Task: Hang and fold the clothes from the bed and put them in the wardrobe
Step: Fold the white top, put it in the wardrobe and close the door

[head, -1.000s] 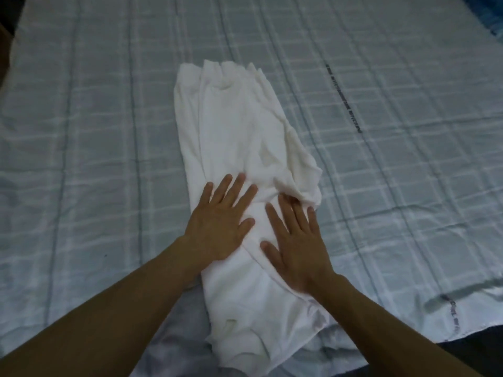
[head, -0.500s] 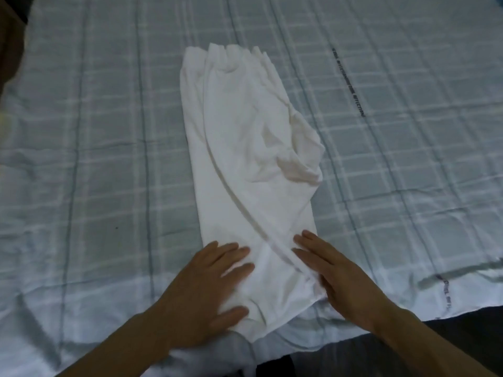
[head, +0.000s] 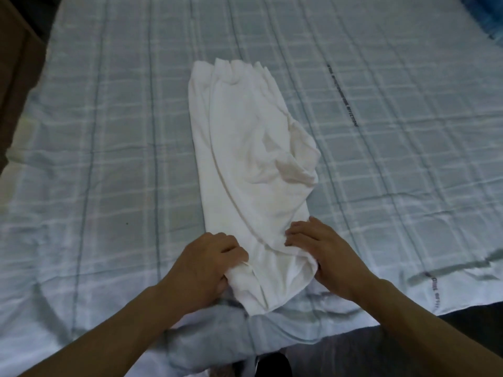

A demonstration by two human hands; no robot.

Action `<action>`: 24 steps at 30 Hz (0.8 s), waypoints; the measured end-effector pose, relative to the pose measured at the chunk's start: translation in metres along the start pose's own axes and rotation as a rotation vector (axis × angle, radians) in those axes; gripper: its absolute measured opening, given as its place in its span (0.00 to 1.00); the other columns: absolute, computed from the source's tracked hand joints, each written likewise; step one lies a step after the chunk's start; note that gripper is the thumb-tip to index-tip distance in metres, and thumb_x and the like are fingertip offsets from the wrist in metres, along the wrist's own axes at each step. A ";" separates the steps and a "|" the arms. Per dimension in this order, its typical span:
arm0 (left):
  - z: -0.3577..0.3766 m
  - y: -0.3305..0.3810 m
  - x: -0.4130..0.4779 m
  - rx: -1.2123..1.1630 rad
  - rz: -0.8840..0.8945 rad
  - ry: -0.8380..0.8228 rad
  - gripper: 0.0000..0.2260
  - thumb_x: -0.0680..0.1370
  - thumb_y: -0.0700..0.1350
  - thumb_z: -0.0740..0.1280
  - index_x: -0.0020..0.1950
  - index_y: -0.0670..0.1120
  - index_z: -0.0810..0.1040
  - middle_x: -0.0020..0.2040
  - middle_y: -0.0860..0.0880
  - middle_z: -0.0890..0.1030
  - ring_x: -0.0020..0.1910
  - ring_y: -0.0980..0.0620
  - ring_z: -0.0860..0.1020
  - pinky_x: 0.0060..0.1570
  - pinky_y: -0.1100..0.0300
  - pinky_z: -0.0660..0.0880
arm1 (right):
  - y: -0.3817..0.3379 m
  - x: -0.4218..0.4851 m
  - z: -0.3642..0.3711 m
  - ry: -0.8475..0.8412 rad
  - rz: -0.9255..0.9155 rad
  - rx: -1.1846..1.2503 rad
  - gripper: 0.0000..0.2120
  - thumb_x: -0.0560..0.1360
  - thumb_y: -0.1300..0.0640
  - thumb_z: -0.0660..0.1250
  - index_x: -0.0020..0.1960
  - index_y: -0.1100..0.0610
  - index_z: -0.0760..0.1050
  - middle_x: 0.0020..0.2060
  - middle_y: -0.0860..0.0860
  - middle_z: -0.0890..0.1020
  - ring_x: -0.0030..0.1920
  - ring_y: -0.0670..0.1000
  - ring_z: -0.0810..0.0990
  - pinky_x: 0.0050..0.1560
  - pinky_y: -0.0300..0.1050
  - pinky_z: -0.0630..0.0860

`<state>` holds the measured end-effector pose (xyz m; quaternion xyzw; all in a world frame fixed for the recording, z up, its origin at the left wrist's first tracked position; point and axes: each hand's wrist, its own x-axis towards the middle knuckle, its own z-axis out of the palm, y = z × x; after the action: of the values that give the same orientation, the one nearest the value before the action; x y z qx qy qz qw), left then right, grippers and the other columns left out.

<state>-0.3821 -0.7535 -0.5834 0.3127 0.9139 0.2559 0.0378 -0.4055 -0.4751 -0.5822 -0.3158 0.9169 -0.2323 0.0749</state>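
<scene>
A white garment [head: 245, 148], folded lengthwise into a long strip, lies on the checked bed sheet [head: 109, 131] and reaches from the middle of the bed to its near edge. At the strip's near end, my left hand [head: 206, 265] grips the left corner with curled fingers. My right hand [head: 324, 251] grips the right corner of that same end, its fingers curled over the cloth. A loose fold bulges on the strip's right side.
The near edge of the bed [head: 299, 338] runs just below my hands, with dark floor beyond it. A brown wooden surface [head: 16, 63] stands at the far left. Something blue [head: 492, 12] shows at the top right corner.
Both hands slid down the garment from its middle to its near end, flat at first. Their fingers have now curled round the two near corners.
</scene>
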 end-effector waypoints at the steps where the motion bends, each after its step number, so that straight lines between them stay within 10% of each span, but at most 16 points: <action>1: -0.006 0.000 0.001 -0.035 -0.022 0.032 0.16 0.62 0.36 0.72 0.47 0.47 0.83 0.44 0.50 0.82 0.37 0.48 0.78 0.35 0.53 0.76 | 0.000 0.003 -0.007 -0.008 0.011 0.038 0.16 0.70 0.59 0.76 0.57 0.55 0.80 0.56 0.50 0.81 0.58 0.53 0.79 0.61 0.53 0.76; 5: -0.039 0.000 0.008 -0.296 -0.130 0.179 0.11 0.71 0.45 0.63 0.48 0.45 0.82 0.45 0.51 0.82 0.41 0.50 0.81 0.40 0.52 0.77 | 0.001 0.025 -0.045 0.011 0.107 0.195 0.14 0.75 0.65 0.69 0.59 0.52 0.79 0.54 0.44 0.82 0.54 0.44 0.80 0.54 0.45 0.77; 13: -0.083 -0.042 0.073 -0.401 -0.360 0.469 0.15 0.68 0.28 0.72 0.45 0.47 0.81 0.40 0.57 0.82 0.39 0.60 0.80 0.36 0.70 0.71 | 0.023 0.125 -0.096 0.277 0.198 0.373 0.11 0.74 0.67 0.66 0.50 0.53 0.78 0.44 0.42 0.82 0.45 0.41 0.80 0.44 0.33 0.73; 24: -0.134 -0.171 0.225 -0.341 -0.660 0.664 0.07 0.70 0.39 0.72 0.36 0.47 0.76 0.27 0.55 0.75 0.28 0.62 0.70 0.28 0.69 0.63 | 0.114 0.301 -0.113 0.389 0.406 0.502 0.08 0.76 0.51 0.69 0.45 0.56 0.76 0.38 0.49 0.80 0.37 0.46 0.77 0.37 0.45 0.72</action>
<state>-0.6873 -0.7952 -0.5312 -0.1022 0.8720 0.4619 -0.1258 -0.7375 -0.5382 -0.5333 -0.0492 0.8724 -0.4859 0.0192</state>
